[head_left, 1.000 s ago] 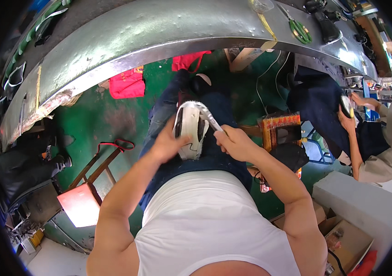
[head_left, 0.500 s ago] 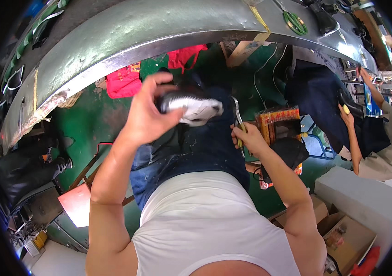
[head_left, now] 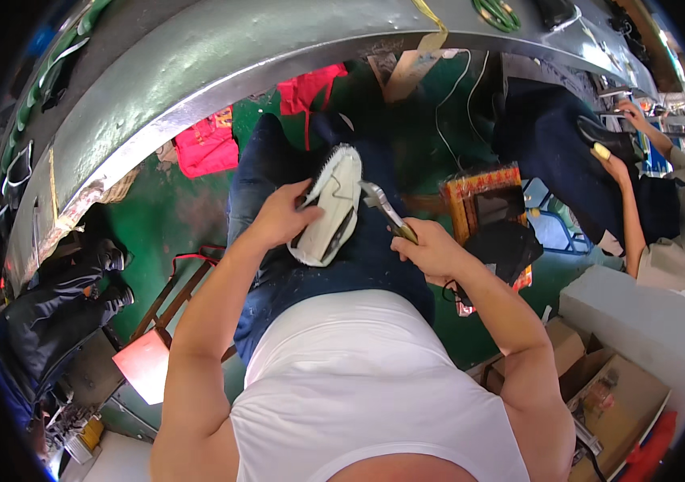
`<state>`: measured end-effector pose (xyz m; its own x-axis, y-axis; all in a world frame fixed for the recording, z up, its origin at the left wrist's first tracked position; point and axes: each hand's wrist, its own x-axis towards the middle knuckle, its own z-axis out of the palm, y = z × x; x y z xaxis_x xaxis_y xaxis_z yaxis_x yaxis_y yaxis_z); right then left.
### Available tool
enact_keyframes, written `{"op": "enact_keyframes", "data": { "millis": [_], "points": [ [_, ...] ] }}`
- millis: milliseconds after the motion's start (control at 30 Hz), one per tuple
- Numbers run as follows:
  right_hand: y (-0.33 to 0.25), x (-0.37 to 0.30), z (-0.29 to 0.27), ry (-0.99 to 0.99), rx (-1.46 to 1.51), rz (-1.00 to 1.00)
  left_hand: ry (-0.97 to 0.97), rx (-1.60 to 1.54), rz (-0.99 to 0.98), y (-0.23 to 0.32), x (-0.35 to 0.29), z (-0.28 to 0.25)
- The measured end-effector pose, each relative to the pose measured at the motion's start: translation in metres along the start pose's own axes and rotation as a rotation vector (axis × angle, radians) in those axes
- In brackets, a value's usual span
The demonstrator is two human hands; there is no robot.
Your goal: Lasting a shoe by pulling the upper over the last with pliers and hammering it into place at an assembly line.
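Above my lap, my left hand is closed on the dark side of a shoe that has no outsole. Its pale underside faces up, with a jagged white edge around the rim and a thin bent line across the middle. Most of the dark upper is hidden beneath. To its right, my right hand grips a pair of lasting pliers by its yellowish handles. The metal head of the pliers points at the shoe's edge, very close to it; whether they touch I cannot tell.
A metal-topped workbench curves across the front. Red bags lie on the green floor beneath it. At right sits a co-worker holding a dark shoe; a black cap-like item and an open cardboard box are nearer.
My left hand has lowered and turned the shoe, so its pale underside now faces up lengthwise. The pliers in my right hand have tilted left toward the shoe.
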<state>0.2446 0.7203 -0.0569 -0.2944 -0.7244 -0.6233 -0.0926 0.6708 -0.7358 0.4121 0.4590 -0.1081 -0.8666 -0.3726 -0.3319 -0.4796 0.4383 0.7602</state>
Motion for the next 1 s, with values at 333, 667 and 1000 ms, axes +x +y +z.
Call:
{"op": "enact_keyframes", "data": {
  "millis": [333, 667, 1000],
  "points": [
    [-0.03, 0.042, -0.002, -0.346, 0.457, 0.191, 0.333, 0.048, -0.006, 0.021, -0.023, 0.02],
    [-0.047, 0.014, -0.016, -0.274, -0.371, -0.109, 0.496, -0.131, 0.174, 0.012, -0.05, 0.031],
    [-0.109, 0.034, -0.037, -0.57, -0.817, 0.041, 0.541, 0.014, 0.382, 0.021, -0.05, 0.04]
  ]
}}
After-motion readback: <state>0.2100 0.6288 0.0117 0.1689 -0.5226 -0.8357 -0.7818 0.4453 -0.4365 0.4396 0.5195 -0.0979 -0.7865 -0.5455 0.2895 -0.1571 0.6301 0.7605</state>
